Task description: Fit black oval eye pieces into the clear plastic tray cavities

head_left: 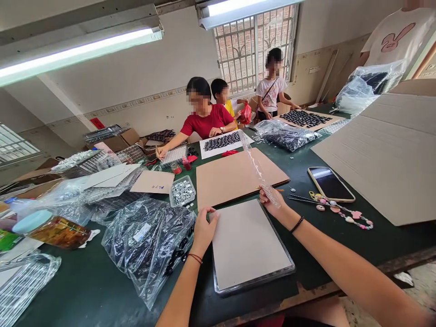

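A flat rectangular tray point(250, 284) with a grey sheet on top lies on the dark green table point(85, 286) in front of me. My left hand point(203, 229) grips the tray's far left corner, with a red string on the wrist. My right hand point(272, 202) is at the far right corner, pinching a strip of clear plastic film point(255, 163) that rises away from the tray. A black band circles that wrist.
A brown cardboard sheet point(235, 175) lies beyond the tray. Left are clear bags of dark parts point(150, 240), a small tub of metal pieces point(183, 190) and a jar point(51, 229). A phone point(330, 184) and bead charm point(344, 213) lie right, beside large cardboard point(384, 150). Other people work across the table.
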A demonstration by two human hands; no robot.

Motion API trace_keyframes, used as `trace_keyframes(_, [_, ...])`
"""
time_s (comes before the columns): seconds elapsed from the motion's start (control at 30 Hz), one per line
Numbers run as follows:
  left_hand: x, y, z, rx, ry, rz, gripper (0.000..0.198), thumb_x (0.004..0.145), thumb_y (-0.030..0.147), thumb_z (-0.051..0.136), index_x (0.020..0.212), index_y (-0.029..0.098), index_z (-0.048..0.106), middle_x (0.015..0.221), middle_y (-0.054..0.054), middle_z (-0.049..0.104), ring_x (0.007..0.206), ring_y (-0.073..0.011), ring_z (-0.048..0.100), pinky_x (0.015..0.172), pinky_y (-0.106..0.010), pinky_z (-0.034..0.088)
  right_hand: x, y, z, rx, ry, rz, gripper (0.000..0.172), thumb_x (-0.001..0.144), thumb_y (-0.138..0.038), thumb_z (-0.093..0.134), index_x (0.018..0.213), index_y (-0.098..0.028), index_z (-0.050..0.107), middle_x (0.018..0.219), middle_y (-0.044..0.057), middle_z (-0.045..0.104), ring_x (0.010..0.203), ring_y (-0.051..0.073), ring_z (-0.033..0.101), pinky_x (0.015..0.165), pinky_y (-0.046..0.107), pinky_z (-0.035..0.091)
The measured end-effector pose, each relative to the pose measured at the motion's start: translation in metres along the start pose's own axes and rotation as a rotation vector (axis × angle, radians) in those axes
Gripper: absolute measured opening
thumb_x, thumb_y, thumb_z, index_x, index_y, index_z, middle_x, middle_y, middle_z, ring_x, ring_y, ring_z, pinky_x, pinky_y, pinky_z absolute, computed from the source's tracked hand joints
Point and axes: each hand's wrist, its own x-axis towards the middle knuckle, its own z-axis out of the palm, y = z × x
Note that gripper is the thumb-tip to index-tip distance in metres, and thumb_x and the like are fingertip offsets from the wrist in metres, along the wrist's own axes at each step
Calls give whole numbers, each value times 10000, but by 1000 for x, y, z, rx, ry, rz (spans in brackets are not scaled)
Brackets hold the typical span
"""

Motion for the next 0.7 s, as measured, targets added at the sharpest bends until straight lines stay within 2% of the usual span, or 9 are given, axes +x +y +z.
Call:
trace_keyframes(0.1, [-1, 0, -1, -121, 6, -74, 317, 692, 316, 621, 970, 168, 583, 718, -9, 561, 660, -157, 531, 609, -261, 407, 1, 0, 2, 24, 35, 24, 236, 706, -376, 585, 624, -204, 445, 446, -55, 394, 346, 75, 355, 340, 225, 288])
trace_keyframes(0.2, [-3, 3, -2, -336, -77, -226, 502, 640, 314, 678, 1095, 146, 548, 539, 58, 469, 527, -115, 482, 522, -216, 374, 2, 2, 3, 45, 69, 36, 247, 690, -367, 605, 620, -208, 429, 438, -60, 386, 350, 77, 359, 332, 222, 278])
trace_keyframes(0.27, [-5, 5, -4, -431, -151, -307, 538, 590, 317, 716, 1078, 144, 571, 515, 58, 482, 509, -115, 491, 496, -209, 370, 3, 4, 3, 57, 91, 40, 256, 677, -362, 617, 617, -209, 421, 440, -62, 390, 348, 73, 355, 326, 219, 270])
trace_keyframes(0.37, [-4, 9, -7, -518, -176, -385, 500, 537, 321, 749, 988, 145, 623, 576, 18, 569, 554, -135, 545, 509, -218, 399, 4, 8, 3, 75, 132, 43, 269, 664, -362, 628, 615, -210, 411, 438, -68, 386, 338, 68, 348, 317, 215, 260])
trace_keyframes(0.43, [-1, 9, -12, -612, -109, -432, 436, 530, 310, 755, 916, 139, 645, 657, -14, 620, 601, -141, 570, 535, -221, 420, 6, 10, 2, 90, 167, 43, 278, 658, -364, 631, 618, -212, 402, 438, -74, 381, 327, 62, 336, 314, 213, 255])
trace_keyframes(0.53, [8, 3, -30, -741, 86, -467, 333, 558, 279, 739, 850, 153, 640, 743, -15, 646, 630, -124, 576, 558, -210, 433, 8, 10, 0, 114, 213, 39, 281, 645, -359, 639, 625, -212, 400, 452, -81, 393, 316, 48, 316, 317, 209, 260])
trace_keyframes(0.63, [18, -11, -56, -849, 222, -455, 171, 648, 264, 657, 791, 184, 609, 689, 13, 631, 574, -115, 565, 541, -226, 444, 9, 7, -2, 122, 239, 30, 263, 624, -360, 647, 645, -204, 437, 502, -67, 456, 332, 40, 333, 327, 208, 280])
trace_keyframes(0.7, [23, -21, -72, -980, 294, -402, 58, 689, 214, 601, 667, 171, 567, 585, 14, 589, 474, -104, 514, 482, -228, 425, 9, 5, -3, 118, 263, 18, 264, 611, -368, 651, 651, -199, 452, 532, -58, 490, 344, 37, 346, 336, 204, 289])
